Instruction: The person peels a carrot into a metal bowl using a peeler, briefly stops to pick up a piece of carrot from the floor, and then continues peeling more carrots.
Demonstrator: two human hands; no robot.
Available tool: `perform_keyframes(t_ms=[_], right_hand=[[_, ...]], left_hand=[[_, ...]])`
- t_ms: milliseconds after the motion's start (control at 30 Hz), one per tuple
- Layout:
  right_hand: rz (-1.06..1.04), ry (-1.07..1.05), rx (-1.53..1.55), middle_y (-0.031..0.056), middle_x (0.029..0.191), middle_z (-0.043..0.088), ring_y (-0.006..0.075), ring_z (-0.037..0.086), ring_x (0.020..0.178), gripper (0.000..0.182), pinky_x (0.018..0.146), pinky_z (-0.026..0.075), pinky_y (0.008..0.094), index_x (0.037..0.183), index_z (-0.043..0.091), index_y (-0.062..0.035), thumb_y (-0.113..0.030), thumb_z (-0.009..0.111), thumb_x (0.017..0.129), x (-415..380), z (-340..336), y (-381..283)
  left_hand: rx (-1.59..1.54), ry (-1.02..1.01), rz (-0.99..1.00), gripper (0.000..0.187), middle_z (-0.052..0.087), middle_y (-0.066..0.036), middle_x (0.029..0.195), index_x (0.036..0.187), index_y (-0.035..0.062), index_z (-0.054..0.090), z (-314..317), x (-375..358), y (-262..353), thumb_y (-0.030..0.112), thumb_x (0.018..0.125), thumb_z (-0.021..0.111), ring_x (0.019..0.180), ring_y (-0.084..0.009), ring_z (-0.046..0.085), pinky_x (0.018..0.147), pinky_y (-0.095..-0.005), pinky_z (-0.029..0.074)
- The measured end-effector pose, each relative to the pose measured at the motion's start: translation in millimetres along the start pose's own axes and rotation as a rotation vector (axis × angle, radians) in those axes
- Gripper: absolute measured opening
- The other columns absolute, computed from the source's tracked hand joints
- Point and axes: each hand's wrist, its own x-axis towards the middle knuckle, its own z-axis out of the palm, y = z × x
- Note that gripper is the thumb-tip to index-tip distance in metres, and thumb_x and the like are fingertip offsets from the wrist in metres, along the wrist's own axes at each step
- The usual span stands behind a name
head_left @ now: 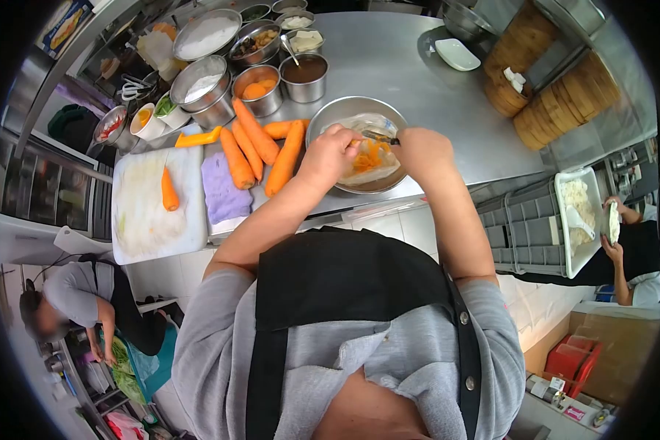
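Note:
A steel bowl lined with a clear plastic bag sits at the counter's front edge, with orange carrot peelings inside. Above its left rim, my left hand is closed around a carrot, of which only a small orange bit shows. My right hand is closed on a dark-handled peeler over the bowl, its blade close to that bit. Several whole carrots lie left of the bowl. Another carrot rests on the white cutting board, beside a folded purple cloth.
Steel containers hold brown sauce, egg yolks and white powder behind the carrots. Bamboo steamers and a white dish stand at right. One person bends over greens at lower left; another's hands work at right.

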Motion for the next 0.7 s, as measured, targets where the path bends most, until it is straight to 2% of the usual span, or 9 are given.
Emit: perform_keyframes(t_ms=[33, 233, 333, 367, 467, 533, 567, 633, 700], right_hand=[[-0.012, 0.033, 0.016, 0.0130, 0.084, 0.067, 0.0309, 0.066, 0.081, 0.020, 0.070, 0.052, 0.0408, 0.084, 0.068, -0.0046, -0.022, 0.061, 0.080, -1.1, 1.9, 4.4], [-0.026, 0.119, 0.180, 0.0150, 0.084, 0.066, 0.0338, 0.064, 0.082, 0.024, 0.071, 0.051, 0.0430, 0.088, 0.068, -0.0050, -0.027, 0.060, 0.083, -9.3, 0.7, 8.7], [0.023, 0.120, 0.334, 0.0167, 0.081, 0.066, 0.0355, 0.063, 0.079, 0.027, 0.071, 0.050, 0.0437, 0.090, 0.067, -0.0036, -0.029, 0.057, 0.086, -9.1, 4.3, 9.4], [0.052, 0.114, 0.395, 0.0172, 0.080, 0.066, 0.0361, 0.063, 0.077, 0.028, 0.070, 0.049, 0.0439, 0.090, 0.066, -0.0031, -0.029, 0.056, 0.087, -8.9, 6.1, 10.1], [0.003, 0.003, 0.758, 0.0165, 0.072, 0.065, 0.0305, 0.063, 0.066, 0.031, 0.064, 0.049, 0.0398, 0.090, 0.064, 0.0000, -0.029, 0.052, 0.091, -3.5, 28.7, 22.8], [0.063, -0.118, 0.878, 0.0086, 0.068, 0.060, 0.0175, 0.057, 0.058, 0.032, 0.057, 0.045, 0.0318, 0.088, 0.061, 0.0010, -0.029, 0.050, 0.093, -8.9, 15.8, 16.2], [0.092, -0.179, 0.938, 0.0047, 0.065, 0.057, 0.0110, 0.054, 0.054, 0.033, 0.053, 0.044, 0.0278, 0.086, 0.059, 0.0015, -0.028, 0.049, 0.095, -10.5, 10.9, 13.4], [0.067, -0.178, 0.974, 0.0043, 0.066, 0.057, 0.0114, 0.054, 0.055, 0.033, 0.053, 0.043, 0.0272, 0.086, 0.059, 0.0010, -0.028, 0.048, 0.095, -10.3, 19.1, 13.7], [0.049, -0.169, 1.002, 0.0051, 0.067, 0.057, 0.0127, 0.054, 0.054, 0.033, 0.052, 0.044, 0.0282, 0.086, 0.059, 0.0017, -0.028, 0.048, 0.094, -11.7, 24.2, 13.4]], left_hand=[[-0.012, -0.022, -0.040, 0.019, 0.062, -0.013, 0.094, 0.097, 0.0068, 0.067, -1.8, 0.2, -4.1, 0.009, 0.079, 0.068, 0.082, -0.0306, 0.063, 0.073, -0.0375, 0.051], [0.097, -0.135, 0.059, 0.031, 0.061, -0.016, 0.106, 0.107, 0.0036, 0.065, 5.0, 0.7, -16.6, 0.012, 0.078, 0.070, 0.091, -0.0330, 0.061, 0.082, -0.0377, 0.049], [0.011, -0.099, 0.008, 0.029, 0.062, -0.017, 0.109, 0.107, 0.0026, 0.065, 7.7, 8.5, -13.7, 0.015, 0.080, 0.068, 0.096, -0.0329, 0.061, 0.086, -0.0366, 0.049], [-0.124, -0.120, -0.095, 0.029, 0.063, -0.015, 0.107, 0.108, 0.0028, 0.064, 11.2, 12.7, -16.4, 0.016, 0.082, 0.068, 0.095, -0.0300, 0.062, 0.083, -0.0351, 0.049], [-0.579, -0.208, -0.367, 0.028, 0.065, -0.010, 0.102, 0.110, 0.0038, 0.063, 16.4, 20.0, -18.0, 0.020, 0.088, 0.064, 0.088, -0.0203, 0.063, 0.076, -0.0298, 0.050], [-0.950, -0.283, -0.509, 0.026, 0.066, -0.006, 0.097, 0.111, 0.0049, 0.062, 6.5, 21.2, -3.9, 0.022, 0.091, 0.061, 0.084, -0.0126, 0.061, 0.071, -0.0249, 0.048], [-0.962, -0.287, -0.518, 0.025, 0.065, -0.004, 0.096, 0.110, 0.0050, 0.061, 6.5, 21.4, -1.8, 0.022, 0.092, 0.060, 0.083, -0.0107, 0.060, 0.070, -0.0238, 0.047], [-0.983, -0.299, -0.537, 0.022, 0.064, -0.001, 0.093, 0.108, 0.0053, 0.060, 7.4, 21.0, 1.3, 0.023, 0.094, 0.057, 0.080, -0.0068, 0.057, 0.069, -0.0215, 0.046], [-0.957, -0.282, -0.538, 0.019, 0.064, -0.001, 0.091, 0.104, 0.0062, 0.060, 7.0, 20.6, 1.9, 0.023, 0.095, 0.057, 0.079, -0.0066, 0.056, 0.067, -0.0210, 0.045]])
